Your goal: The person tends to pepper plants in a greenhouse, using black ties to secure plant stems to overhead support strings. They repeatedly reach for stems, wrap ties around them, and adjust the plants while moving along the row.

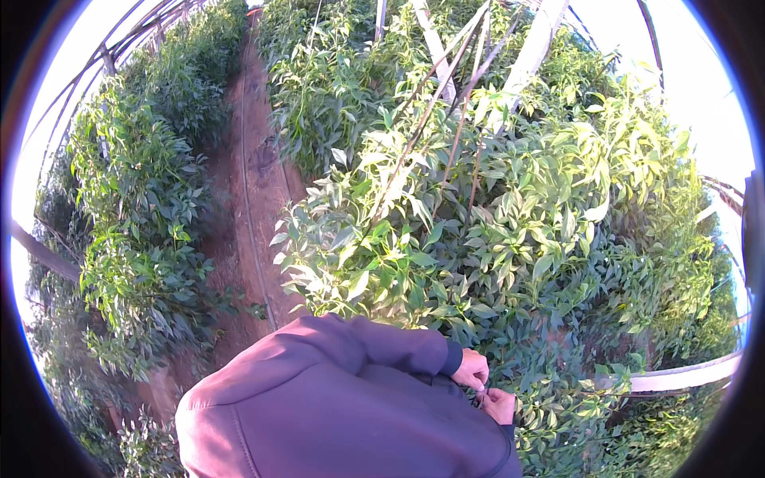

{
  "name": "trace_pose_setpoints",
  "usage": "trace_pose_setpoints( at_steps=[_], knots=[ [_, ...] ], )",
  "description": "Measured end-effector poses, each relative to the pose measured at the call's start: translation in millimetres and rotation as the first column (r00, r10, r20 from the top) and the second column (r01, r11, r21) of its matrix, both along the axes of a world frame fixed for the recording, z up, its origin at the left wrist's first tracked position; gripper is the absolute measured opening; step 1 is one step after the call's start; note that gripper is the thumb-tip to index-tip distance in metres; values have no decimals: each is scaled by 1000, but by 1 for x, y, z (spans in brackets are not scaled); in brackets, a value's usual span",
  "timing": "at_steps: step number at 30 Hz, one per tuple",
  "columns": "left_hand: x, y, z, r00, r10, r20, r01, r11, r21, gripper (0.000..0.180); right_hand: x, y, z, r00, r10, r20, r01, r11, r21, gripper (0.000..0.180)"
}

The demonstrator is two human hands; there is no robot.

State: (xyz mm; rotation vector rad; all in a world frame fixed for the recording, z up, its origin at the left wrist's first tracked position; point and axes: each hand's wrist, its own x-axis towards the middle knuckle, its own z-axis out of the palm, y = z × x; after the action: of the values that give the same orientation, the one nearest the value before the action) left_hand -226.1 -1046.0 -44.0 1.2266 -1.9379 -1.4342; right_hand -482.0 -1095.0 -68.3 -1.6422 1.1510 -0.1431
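Note:
My left hand (pixel 472 370) reaches out from a dark cuff, its fingers bent into a pinch. Just below it and to the right, my right hand (pixel 500 405) is closed too, and the fingertips of both hands meet. Something small and thin seems to be between them, but it is too small to name. Green leafy plants (pixel 542 366) stand close around both hands. The dark purple jacket (pixel 343 414) on my body and arms fills the lower middle of the view and hides part of what lies beneath the hands.
A bare soil path (pixel 259 175) with a thin hose (pixel 244 143) runs between plant rows. Another leafy row (pixel 143 199) grows at the left. Slanted poles (pixel 535 52) rise from the foliage at the top. A pale curved bar (pixel 677 376) crosses at the right.

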Motion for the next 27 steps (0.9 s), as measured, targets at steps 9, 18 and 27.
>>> trace_pose_setpoints(
  at_steps=[9,18,27],
  knots=[
    [-30,-29,-55,983,25,-182,-33,998,-45,42,16,2,39,930,-241,278,247,969,13,19],
    [-23,-28,-29,785,-3,-620,218,937,271,53,24,7,53,865,-359,349,360,931,63,25],
    [-10,-38,-21,815,-74,-575,99,995,12,23,21,15,108,576,-646,500,563,758,331,19]
  ],
)
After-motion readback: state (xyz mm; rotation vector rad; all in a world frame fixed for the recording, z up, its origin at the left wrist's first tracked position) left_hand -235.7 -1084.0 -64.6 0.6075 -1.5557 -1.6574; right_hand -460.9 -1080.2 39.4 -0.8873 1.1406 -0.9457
